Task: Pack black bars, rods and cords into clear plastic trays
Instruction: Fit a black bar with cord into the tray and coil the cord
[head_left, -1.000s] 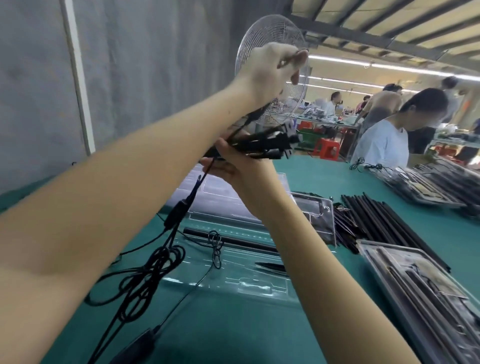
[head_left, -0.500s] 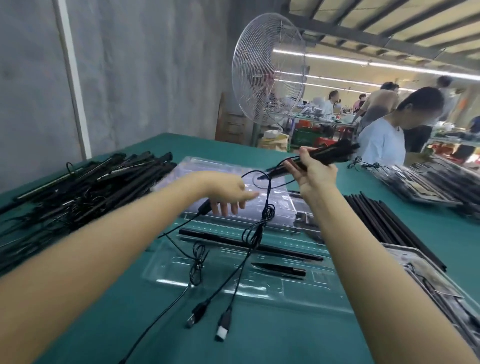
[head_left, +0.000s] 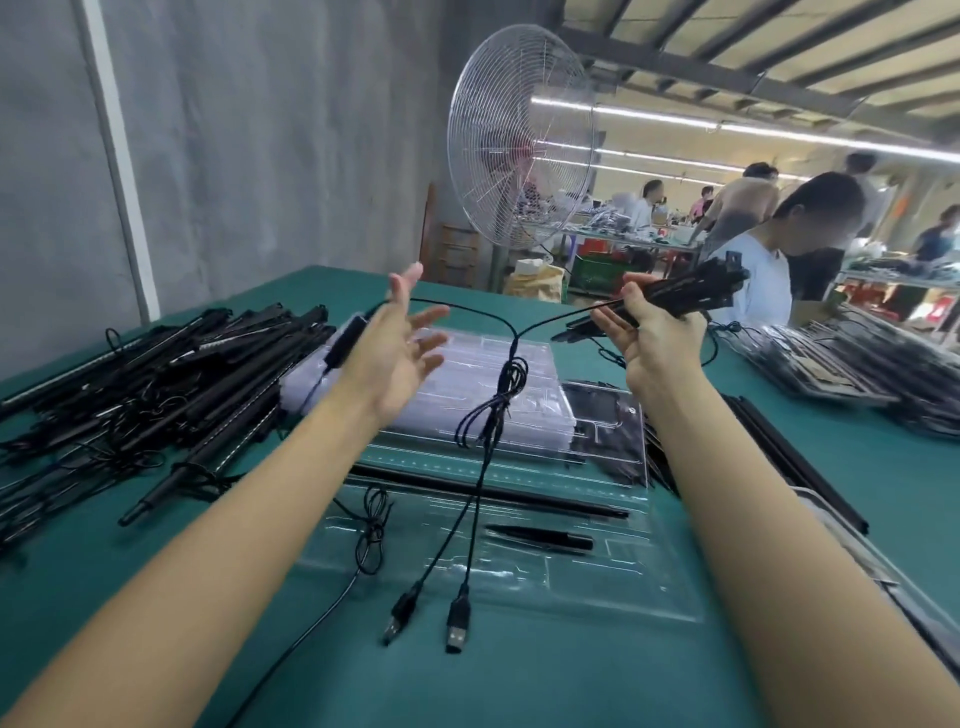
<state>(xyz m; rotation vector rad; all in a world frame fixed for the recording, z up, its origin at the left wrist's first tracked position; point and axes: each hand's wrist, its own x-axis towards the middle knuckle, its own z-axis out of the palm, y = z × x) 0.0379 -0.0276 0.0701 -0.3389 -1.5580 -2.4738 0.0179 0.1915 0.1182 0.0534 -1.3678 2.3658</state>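
Since the frame half a second back, we find the left hand (head_left: 400, 353) lifted from over the stack of clear trays (head_left: 467, 374) and turned palm inward; the cord (head_left: 484, 462) now spans wider between the two hands. Its fingers are straight and spread, with the cord draped over it near the thumb and nothing clasped. The right hand (head_left: 649, 338), at 2 o'clock, has fingers curled round the bundle of black bars (head_left: 691, 288). From mid-span the cord drops through a tied coil (head_left: 496, 402) to two USB plugs (head_left: 457, 621) hanging over the open tray (head_left: 623, 587) at 6 o'clock, which already carries a long rod (head_left: 493, 493) and a short black piece (head_left: 540, 538).

We judge the cord light, limp and prone to snag. It is best taken at the coil, since the plugs will swing. The bars appear stiff and light, suited to a mid-length hold.

Clearances: loose bar pile (head_left: 156, 374) at 9 o'clock, rods (head_left: 779, 452) close against the tray's 3 o'clock edge, stack just beyond at 12. Free approach is from above and from 6 o'clock.
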